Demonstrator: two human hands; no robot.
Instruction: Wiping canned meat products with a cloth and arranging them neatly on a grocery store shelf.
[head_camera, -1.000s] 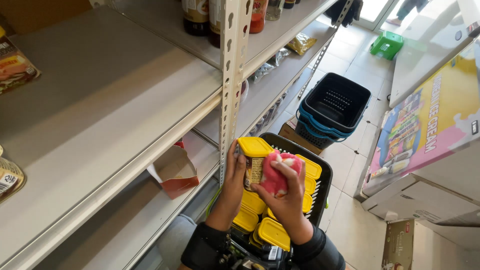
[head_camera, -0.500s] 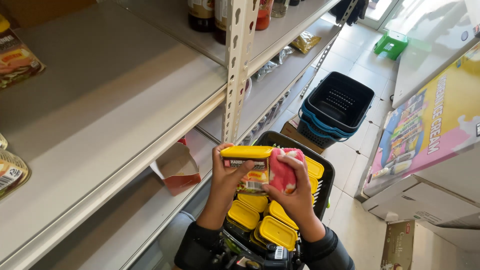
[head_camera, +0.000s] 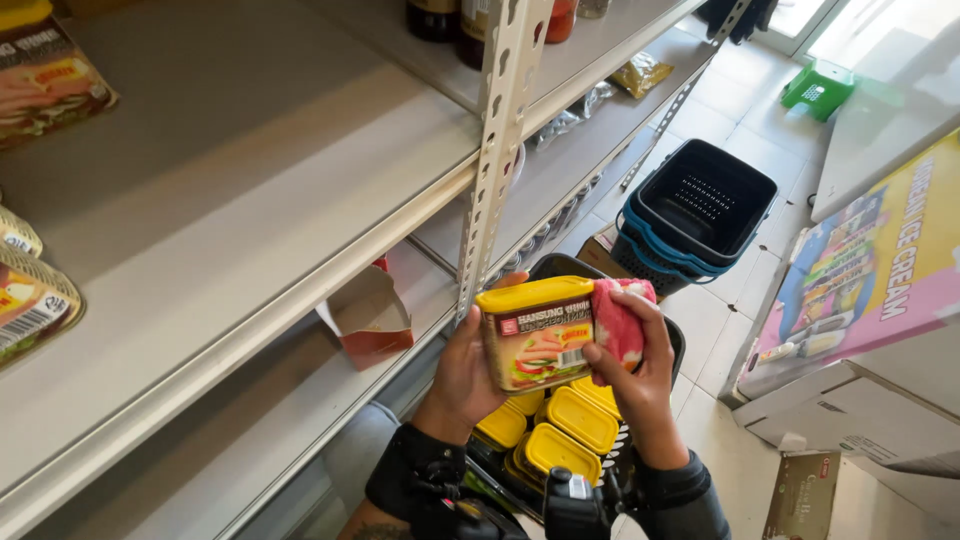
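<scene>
Head view, looking down past a pale metal shelf unit (head_camera: 250, 260): near the middle of the frame, slightly low, both hands hold up one rectangular can with a yellow lid (head_camera: 535, 340). The left hand (head_camera: 465, 375) cups the can's left end and back, fingers wrapped behind it, closed firmly on it so the printed face tilts up toward the camera. The right hand (head_camera: 640, 385) pinches a red-and-white cloth (head_camera: 620, 320) against the can's right end, thumb pressing in front, which looks like a wiping hold. The can has rounded corners, a glossy label and a smooth plastic lid; the cloth is soft and crumpled. Directly below the hands, a dark basket (head_camera: 670, 350) holds more yellow-lidded cans (head_camera: 575, 425), packed lid-up in rows. In the upper right sit stacked black and blue baskets (head_camera: 700, 210) on the tiled floor. An open red cardboard box (head_camera: 370, 320) lies on the lower shelf left of centre, and similar cans (head_camera: 30, 300) stand at the far left edge
</scene>
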